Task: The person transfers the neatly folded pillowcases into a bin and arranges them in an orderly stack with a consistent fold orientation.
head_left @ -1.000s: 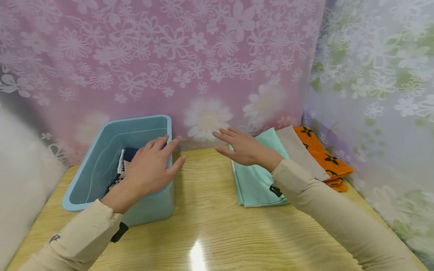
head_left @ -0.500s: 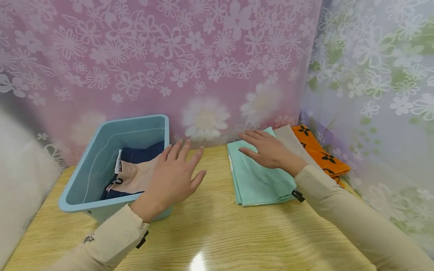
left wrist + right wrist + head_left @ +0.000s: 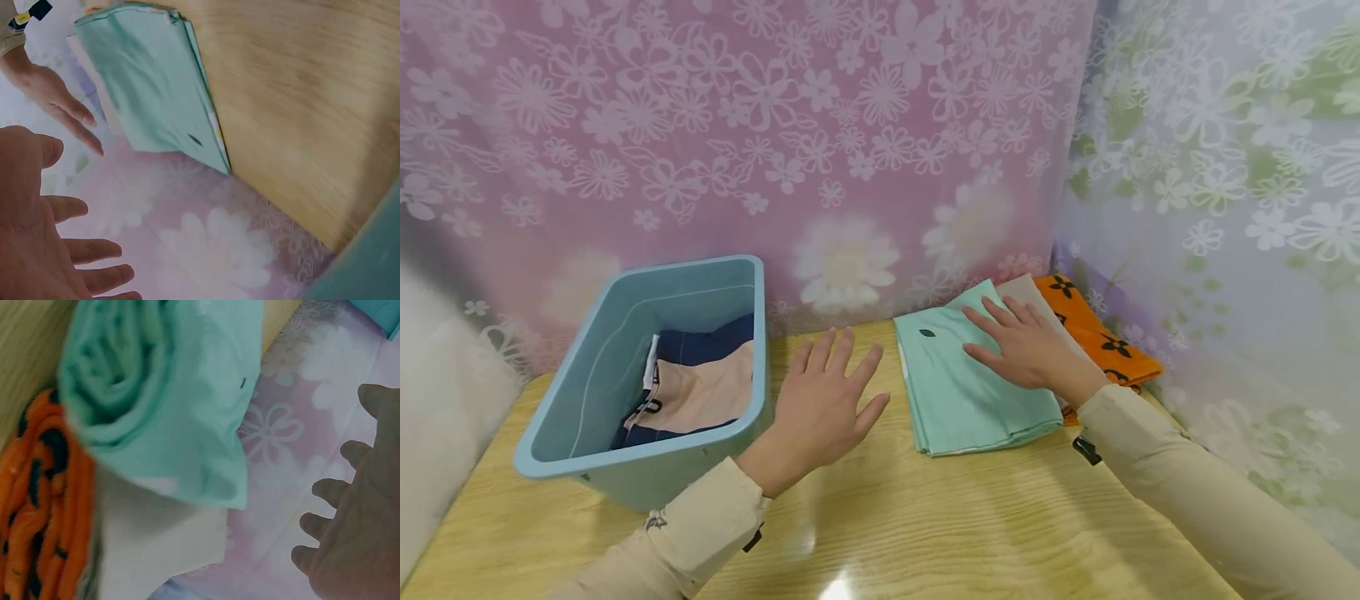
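My left hand point(image 3: 820, 408) hovers palm down with spread fingers, just right of the blue plastic bin point(image 3: 758, 333), holding nothing. Over the folded mint-green cloth point(image 3: 955, 392) my right hand point(image 3: 1030, 346) is held with its fingers extended, also holding nothing; in the right wrist view a gap shows between this hand point(image 3: 350, 506) and the cloth. A small dark leaf-shaped mark point(image 3: 927, 332) sits on the mint cloth. Partly under it lie a beige cloth point(image 3: 1022, 292) and an orange towel with black flower shapes point(image 3: 1116, 350).
Inside the bin are a folded peach cloth point(image 3: 707, 387) with black lettering and navy fabric point(image 3: 718, 337). The wood-grain table point(image 3: 880, 517) meets a pink floral curtain point(image 3: 850, 167) behind and a pale floral curtain point(image 3: 1225, 208) at right.
My left hand has moved right, from over the bin to beside it, uncovering the clothes inside. My right hand has shifted right across the mint cloth, showing its leaf mark.
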A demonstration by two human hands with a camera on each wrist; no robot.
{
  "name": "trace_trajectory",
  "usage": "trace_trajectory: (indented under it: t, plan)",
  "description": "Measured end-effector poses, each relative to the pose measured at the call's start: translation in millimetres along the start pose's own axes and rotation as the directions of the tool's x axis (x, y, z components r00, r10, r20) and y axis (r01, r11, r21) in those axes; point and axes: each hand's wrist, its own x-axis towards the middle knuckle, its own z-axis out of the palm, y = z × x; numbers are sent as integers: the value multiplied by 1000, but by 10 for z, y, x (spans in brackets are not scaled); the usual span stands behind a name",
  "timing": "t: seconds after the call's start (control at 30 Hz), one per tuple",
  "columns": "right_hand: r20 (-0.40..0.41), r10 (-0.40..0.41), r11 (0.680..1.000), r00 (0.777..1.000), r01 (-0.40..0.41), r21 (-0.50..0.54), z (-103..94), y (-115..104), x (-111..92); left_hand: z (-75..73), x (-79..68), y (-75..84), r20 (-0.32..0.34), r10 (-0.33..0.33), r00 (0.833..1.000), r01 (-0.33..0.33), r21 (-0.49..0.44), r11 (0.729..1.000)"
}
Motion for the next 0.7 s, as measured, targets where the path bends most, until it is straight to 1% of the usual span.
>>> trace_trajectory:
  t: [0.13, 0.33, 0.53, 0.7]
  plan:
    - [6, 24, 999, 1000, -24, -40, 58, 47, -49, 149, 19, 48, 37, 1, 999, -1, -1, 1000]
    - [27, 72, 997, 997, -71, -43, 107, 89, -102, 354, 51, 51, 94, -20, 995, 20, -2, 1000]
    - [48, 123, 992, 991, -121, -40, 163, 161, -177, 517, 108, 80, 119, -31, 992, 35, -31, 999]
    - [55, 161, 987, 985, -159, -35, 207, 205, -240, 638, 174, 117, 169, -47, 984, 55, -44, 997]
